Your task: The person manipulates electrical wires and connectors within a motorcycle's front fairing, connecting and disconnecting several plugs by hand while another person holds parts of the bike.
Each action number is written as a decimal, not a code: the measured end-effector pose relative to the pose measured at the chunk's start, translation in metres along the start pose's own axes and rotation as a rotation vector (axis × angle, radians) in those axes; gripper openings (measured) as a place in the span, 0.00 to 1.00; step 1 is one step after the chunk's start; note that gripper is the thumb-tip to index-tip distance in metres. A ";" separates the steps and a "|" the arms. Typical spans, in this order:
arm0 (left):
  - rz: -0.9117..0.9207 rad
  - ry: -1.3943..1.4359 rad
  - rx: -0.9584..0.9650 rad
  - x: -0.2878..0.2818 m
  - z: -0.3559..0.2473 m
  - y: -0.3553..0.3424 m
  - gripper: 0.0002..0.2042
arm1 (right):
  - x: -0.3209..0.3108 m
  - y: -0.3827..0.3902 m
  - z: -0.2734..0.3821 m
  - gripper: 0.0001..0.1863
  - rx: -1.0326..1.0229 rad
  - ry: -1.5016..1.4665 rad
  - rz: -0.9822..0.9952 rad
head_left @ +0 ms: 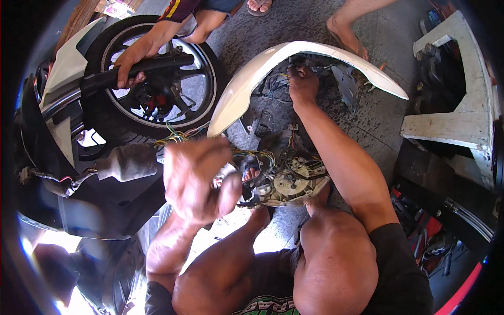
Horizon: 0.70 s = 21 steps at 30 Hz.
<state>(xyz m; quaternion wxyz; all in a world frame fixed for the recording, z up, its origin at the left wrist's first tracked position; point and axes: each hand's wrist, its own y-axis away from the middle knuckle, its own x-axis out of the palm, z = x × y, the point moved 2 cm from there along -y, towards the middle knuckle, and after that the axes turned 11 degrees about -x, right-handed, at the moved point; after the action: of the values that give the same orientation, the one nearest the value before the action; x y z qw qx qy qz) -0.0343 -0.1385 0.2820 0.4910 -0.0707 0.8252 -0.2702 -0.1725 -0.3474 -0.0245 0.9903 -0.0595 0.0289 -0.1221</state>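
Note:
My left hand (pixel 194 181) is raised close to the camera and smeared by motion; whether it holds anything is hidden. Just beyond it run colourful wires (pixel 181 134) and the back of a cream-coloured headlight and instrument unit (pixel 291 184), which rests by my feet. My right arm stretches forward, and my right hand (pixel 303 86) is closed among thin wires (pixel 275 84) inside a curved white fairing (pixel 252 79). What its fingers pinch is too small to make out.
Another person's hand (pixel 134 63) grips a black handlebar-like tube (pixel 163 67) over a motorcycle wheel (pixel 202 113) at the left. A grey muffler-shaped part (pixel 128 163) hangs nearer. A worn white wooden stand (pixel 446 126) stands right. Bare feet (pixel 346 34) are at the far side.

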 end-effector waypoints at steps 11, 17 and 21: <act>0.225 -0.057 -0.406 0.034 0.026 -0.029 0.22 | 0.009 -0.019 -0.036 0.09 -0.050 -0.529 -0.029; 0.198 -0.072 -0.413 0.033 0.026 -0.027 0.18 | 0.017 -0.025 -0.021 0.09 0.104 -0.939 -0.104; 0.205 -0.068 -0.401 0.034 0.024 -0.028 0.19 | 0.018 -0.028 -0.022 0.08 0.011 -0.603 -0.089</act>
<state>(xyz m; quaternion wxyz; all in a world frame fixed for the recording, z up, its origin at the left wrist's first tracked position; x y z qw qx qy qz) -0.0348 -0.1843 0.2614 0.5196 -0.0917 0.8482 -0.0468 -0.1638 -0.3812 -0.0435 0.9482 -0.0887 -0.2697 -0.1425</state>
